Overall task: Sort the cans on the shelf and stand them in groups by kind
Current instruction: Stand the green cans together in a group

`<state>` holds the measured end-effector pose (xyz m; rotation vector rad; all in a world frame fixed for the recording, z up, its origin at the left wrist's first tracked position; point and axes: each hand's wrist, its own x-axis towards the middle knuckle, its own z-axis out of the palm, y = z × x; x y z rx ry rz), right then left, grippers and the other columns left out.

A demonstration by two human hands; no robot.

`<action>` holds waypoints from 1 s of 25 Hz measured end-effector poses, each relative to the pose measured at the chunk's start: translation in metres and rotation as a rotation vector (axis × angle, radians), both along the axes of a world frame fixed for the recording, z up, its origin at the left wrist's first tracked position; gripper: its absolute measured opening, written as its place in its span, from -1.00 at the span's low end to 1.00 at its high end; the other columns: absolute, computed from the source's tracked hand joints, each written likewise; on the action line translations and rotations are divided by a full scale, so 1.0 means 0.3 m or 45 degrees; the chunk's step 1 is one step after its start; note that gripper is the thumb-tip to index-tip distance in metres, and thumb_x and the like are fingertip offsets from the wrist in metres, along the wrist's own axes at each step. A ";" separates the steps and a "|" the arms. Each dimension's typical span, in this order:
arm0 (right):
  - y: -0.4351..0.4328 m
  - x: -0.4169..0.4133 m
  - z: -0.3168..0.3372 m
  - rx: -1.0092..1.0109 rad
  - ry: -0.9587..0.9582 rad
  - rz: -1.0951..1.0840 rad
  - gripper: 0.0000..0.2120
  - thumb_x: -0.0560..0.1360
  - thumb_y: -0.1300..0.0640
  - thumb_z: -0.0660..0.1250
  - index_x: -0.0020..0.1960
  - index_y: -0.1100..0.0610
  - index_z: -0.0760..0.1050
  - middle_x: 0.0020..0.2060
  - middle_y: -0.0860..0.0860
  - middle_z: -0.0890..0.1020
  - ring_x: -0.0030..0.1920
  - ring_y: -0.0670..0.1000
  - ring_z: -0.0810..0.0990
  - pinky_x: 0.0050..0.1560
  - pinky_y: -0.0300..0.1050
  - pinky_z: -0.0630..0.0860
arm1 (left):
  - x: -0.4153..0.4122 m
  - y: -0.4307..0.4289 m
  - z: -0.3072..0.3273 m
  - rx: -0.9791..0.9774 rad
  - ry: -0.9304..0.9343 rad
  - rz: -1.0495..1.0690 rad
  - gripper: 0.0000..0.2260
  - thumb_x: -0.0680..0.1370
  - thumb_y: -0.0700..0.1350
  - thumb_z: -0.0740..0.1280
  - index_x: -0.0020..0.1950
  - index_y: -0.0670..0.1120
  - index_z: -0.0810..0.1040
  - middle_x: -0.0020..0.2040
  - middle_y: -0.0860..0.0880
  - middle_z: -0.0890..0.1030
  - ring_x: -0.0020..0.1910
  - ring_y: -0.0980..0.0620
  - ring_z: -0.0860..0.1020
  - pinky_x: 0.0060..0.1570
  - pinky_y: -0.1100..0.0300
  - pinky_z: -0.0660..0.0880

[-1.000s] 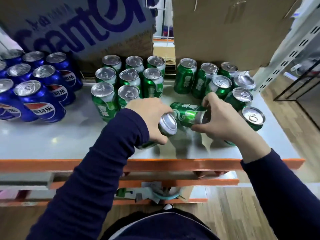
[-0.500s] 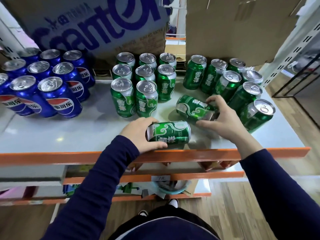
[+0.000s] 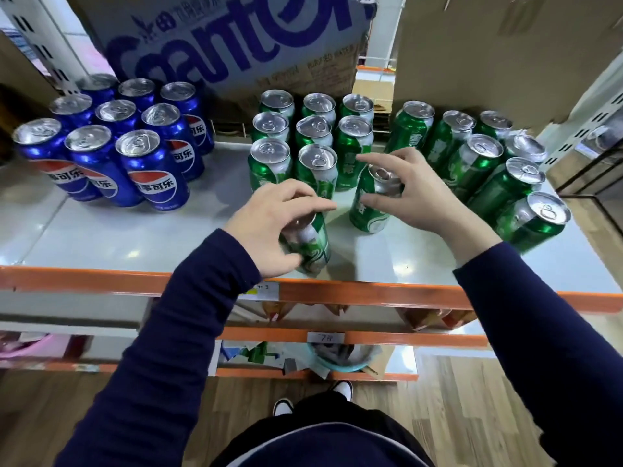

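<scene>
At the shelf's front edge, my left hand grips a slick, stiff green can by its top; my right hand grips its neighbour

One wide-angle head-worn camera looks forward and steeply down, close over the front of the shelf.

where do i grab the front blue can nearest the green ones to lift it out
Grip the blue can by its side wall just under the rim, coming from the front right. It stands upright at the corner of its group: other blue cans crowd its left and back, while its front and right face bare shelf, so fingers should fit there.
</scene>
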<state>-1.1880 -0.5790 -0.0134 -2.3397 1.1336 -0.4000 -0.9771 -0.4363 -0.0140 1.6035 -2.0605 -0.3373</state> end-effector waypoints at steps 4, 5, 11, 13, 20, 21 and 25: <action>-0.023 0.021 -0.018 -0.119 -0.115 -0.291 -0.27 0.25 -0.07 0.60 0.31 0.07 0.39 0.10 -0.05 0.41 0.09 -0.06 0.40 0.06 -0.21 0.33 | -0.070 -0.001 -0.056 -0.096 0.159 0.057 -0.52 0.39 -0.02 0.47 0.29 -0.04 0.49 0.17 -0.03 0.49 0.14 -0.03 0.44 0.22 0.13 0.33; -0.028 0.026 -0.016 -0.131 -0.117 -0.275 -0.27 0.23 -0.06 0.61 0.30 0.09 0.41 0.09 -0.06 0.43 0.08 -0.07 0.41 0.06 -0.22 0.33 | -0.081 -0.004 -0.070 -0.100 0.211 0.082 -0.48 0.37 -0.03 0.49 0.29 -0.08 0.47 0.19 -0.04 0.47 0.17 0.00 0.44 0.24 0.17 0.35; -0.034 0.076 -0.018 -0.049 -0.223 -0.129 -0.28 0.28 0.04 0.60 0.36 0.10 0.40 0.20 0.00 0.44 0.17 -0.04 0.45 0.17 -0.20 0.40 | -0.082 -0.009 -0.109 -0.057 0.355 0.235 -0.33 0.28 0.06 0.55 0.28 -0.15 0.41 0.17 -0.03 0.45 0.12 0.19 0.38 0.11 0.56 0.22; -0.045 0.078 -0.025 -0.039 -0.218 -0.192 -0.29 0.29 0.03 0.60 0.35 0.09 0.37 0.20 0.00 0.45 0.13 -0.02 0.48 0.15 -0.13 0.45 | -0.082 -0.004 -0.118 -0.069 0.385 0.276 -0.34 0.27 0.11 0.55 0.25 -0.13 0.44 0.13 0.00 0.47 0.09 0.19 0.39 0.09 0.56 0.23; -0.052 0.077 -0.040 0.007 -0.310 -0.194 -0.40 0.32 0.20 0.53 0.31 0.03 0.43 0.14 -0.04 0.46 0.01 -0.13 0.49 -0.12 -0.57 0.38 | -0.087 0.004 -0.121 -0.111 0.411 0.347 -0.34 0.23 0.15 0.56 0.23 -0.09 0.50 0.04 0.03 0.42 0.00 0.14 0.42 0.01 0.38 0.36; -0.053 0.079 -0.039 0.023 -0.313 -0.192 -0.39 0.33 0.21 0.51 0.33 0.03 0.41 0.16 -0.04 0.45 0.05 -0.12 0.48 -0.09 -0.54 0.38 | -0.086 0.004 -0.119 -0.101 0.419 0.346 -0.34 0.22 0.15 0.56 0.23 -0.08 0.50 0.04 0.04 0.41 0.00 0.14 0.42 0.01 0.37 0.37; -0.055 0.087 -0.034 0.091 -0.351 -0.203 -0.38 0.32 0.24 0.49 0.33 0.03 0.38 0.20 0.01 0.49 0.06 -0.04 0.54 0.05 -0.20 0.52 | -0.085 0.003 -0.117 -0.097 0.428 0.344 -0.33 0.20 0.16 0.56 0.22 -0.07 0.50 0.04 0.05 0.42 0.00 0.16 0.42 0.00 0.40 0.37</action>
